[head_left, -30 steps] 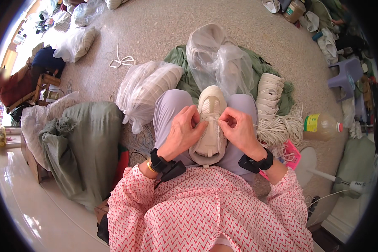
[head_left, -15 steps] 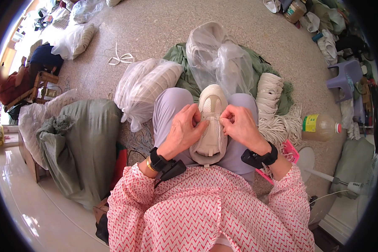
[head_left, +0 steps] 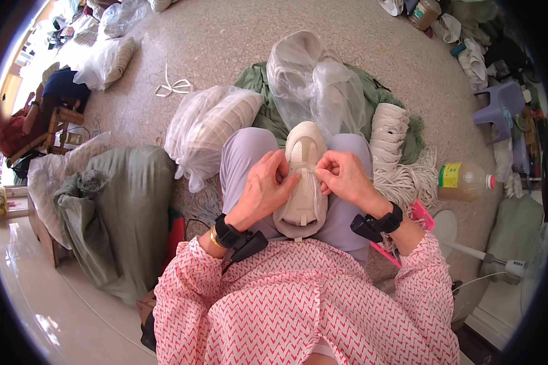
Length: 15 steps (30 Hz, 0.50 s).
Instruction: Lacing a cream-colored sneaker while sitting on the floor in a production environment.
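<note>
A beige sneaker [head_left: 301,204] rests between my knees, toe pointing away from me, with pale mesh near the toe. My left hand [head_left: 266,185] is closed at the left of its lacing area, the thumb lying against the upper. Whatever is between those fingers is hidden. At the right edge of the lacing, my right hand [head_left: 342,175] pinches a thin pale shoelace between thumb and forefinger. A bundle of white shoelaces [head_left: 391,137] lies beside my right knee, its loose strands spilling toward a pink basket [head_left: 421,214].
Ahead are clear plastic bags of shoes [head_left: 313,79] and a white bundle [head_left: 210,131] on green cloth. A green sack [head_left: 128,207] stands left; a jug [head_left: 463,181], purple stool [head_left: 500,104] and fan [head_left: 499,263] are right. Another person [head_left: 27,125] sits far left.
My right hand has shifted very slightly left and toward the shoe's lacing. The left hand and the sneaker stay almost where they were.
</note>
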Each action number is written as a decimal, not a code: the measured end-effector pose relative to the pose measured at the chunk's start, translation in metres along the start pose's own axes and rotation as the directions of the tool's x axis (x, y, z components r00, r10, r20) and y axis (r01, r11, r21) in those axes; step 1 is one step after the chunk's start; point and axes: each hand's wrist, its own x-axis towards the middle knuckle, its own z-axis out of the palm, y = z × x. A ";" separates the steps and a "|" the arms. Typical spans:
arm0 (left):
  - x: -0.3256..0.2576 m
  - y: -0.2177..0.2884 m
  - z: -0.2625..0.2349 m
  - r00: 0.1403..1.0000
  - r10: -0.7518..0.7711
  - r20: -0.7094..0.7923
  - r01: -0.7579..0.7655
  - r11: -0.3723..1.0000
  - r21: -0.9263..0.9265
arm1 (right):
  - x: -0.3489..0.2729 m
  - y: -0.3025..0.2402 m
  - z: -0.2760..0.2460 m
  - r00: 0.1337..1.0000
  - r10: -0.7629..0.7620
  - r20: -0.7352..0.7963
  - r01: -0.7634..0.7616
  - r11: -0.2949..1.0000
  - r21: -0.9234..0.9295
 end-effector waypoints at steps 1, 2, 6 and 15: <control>0.000 0.000 0.000 1.000 0.000 0.000 0.000 1.000 0.002 | 0.000 -0.001 -0.002 1.000 0.004 0.015 -0.004 1.000 -0.017; 0.000 0.001 -0.001 1.000 -0.002 0.004 0.001 1.000 0.005 | 0.000 -0.001 -0.003 1.000 0.010 0.028 -0.009 0.999 -0.034; 0.000 0.002 0.000 1.000 0.002 -0.005 -0.002 1.000 -0.010 | 0.001 -0.002 -0.001 1.000 0.017 0.012 -0.015 0.992 -0.123; 0.001 -0.001 0.000 1.000 0.022 -0.002 -0.022 1.000 -0.004 | 0.003 0.014 0.006 0.999 -0.029 -0.043 0.032 0.997 0.071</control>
